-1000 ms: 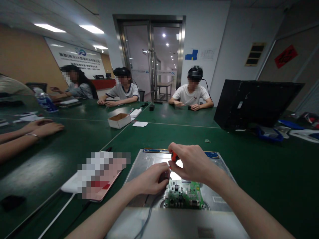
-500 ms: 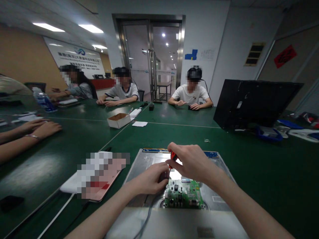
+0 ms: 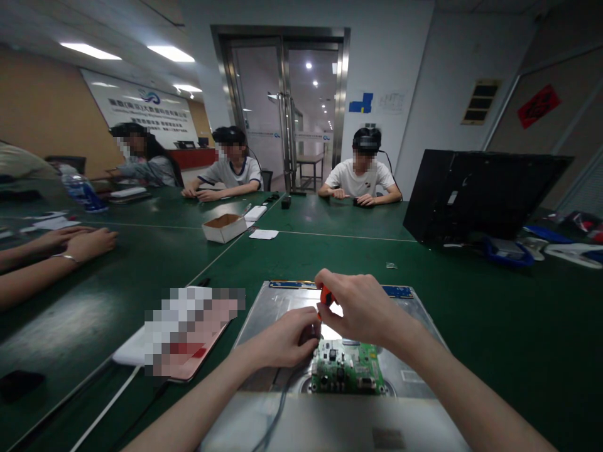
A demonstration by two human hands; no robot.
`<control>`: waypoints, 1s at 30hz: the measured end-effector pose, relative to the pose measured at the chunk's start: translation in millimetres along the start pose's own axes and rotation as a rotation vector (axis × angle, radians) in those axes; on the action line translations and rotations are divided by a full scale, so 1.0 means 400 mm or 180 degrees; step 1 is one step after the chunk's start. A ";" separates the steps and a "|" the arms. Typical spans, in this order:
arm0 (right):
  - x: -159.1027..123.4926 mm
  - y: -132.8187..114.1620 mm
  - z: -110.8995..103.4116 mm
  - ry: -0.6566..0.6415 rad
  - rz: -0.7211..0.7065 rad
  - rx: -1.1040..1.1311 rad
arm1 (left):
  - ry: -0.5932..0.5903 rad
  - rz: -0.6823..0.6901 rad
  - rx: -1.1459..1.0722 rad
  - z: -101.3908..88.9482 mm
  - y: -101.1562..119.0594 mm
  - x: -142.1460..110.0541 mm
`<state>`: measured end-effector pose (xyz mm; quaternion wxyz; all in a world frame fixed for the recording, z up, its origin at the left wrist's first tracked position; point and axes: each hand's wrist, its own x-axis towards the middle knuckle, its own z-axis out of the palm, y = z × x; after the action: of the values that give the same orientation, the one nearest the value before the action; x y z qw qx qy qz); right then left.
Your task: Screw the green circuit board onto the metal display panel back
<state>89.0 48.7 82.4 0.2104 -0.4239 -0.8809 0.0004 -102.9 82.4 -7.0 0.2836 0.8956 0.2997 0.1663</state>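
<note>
A grey metal panel [image 3: 273, 307] lies flat on the green table [image 3: 494, 326] right in front of me. A small green circuit board [image 3: 351, 370] sits on it. My right hand [image 3: 360, 304] is closed around a screwdriver with a red handle [image 3: 326, 295], held upright above the board's far left corner. My left hand [image 3: 285, 342] rests on the panel beside that corner, fingers curled close to the screwdriver's shaft. What the left fingers pinch is hidden. A grey cable [image 3: 277, 408] runs from under my left hand toward me.
A phone on a white pad [image 3: 181, 342] lies left of the panel. A black monitor back [image 3: 475, 194] stands at the right. A small cardboard box [image 3: 225, 227] sits mid-table. Three people sit at the far side; another person's forearms [image 3: 51, 251] rest at the left.
My right hand has shifted slightly on the screwdriver, its red handle showing a little more. The left hand stays put. The far left person's raised hand is out of sight.
</note>
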 end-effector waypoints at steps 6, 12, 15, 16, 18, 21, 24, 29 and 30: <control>-0.001 0.002 -0.002 -0.0013 -0.0002 0.0051 | -0.0017 0.0039 0.0028 0.001 -0.001 0.001; 0.002 -0.001 -0.001 -0.0004 0.0058 -0.0050 | -0.0002 0.0021 0.0044 0.003 -0.003 0.002; 0.001 -0.001 -0.001 0.0021 0.0029 -0.0014 | 0.0025 0.0059 0.0037 0.003 -0.004 0.002; 0.001 -0.001 -0.001 0.0013 0.0026 -0.0018 | 0.0014 0.0070 0.0048 0.002 -0.003 0.002; 0.001 0.000 -0.002 -0.0012 0.0042 -0.0056 | -0.0025 0.0072 0.0067 0.000 -0.001 0.001; 0.002 0.000 -0.002 -0.0067 0.0057 -0.0046 | -0.0022 0.0010 0.0051 0.000 0.000 0.000; 0.001 -0.002 -0.003 -0.0035 0.0057 0.0002 | 0.0033 -0.0032 0.0031 0.004 -0.002 -0.001; 0.000 -0.002 -0.002 0.0014 0.0060 -0.0065 | 0.0015 -0.0020 0.0073 0.005 -0.004 -0.001; 0.001 -0.002 -0.001 0.0016 0.0066 -0.0099 | -0.0004 -0.0013 0.0082 0.005 -0.004 0.000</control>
<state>88.5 48.5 82.9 0.2060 -0.4362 -0.8759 -0.0121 -102.9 82.6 -9.5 0.2725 0.8987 0.3035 0.1614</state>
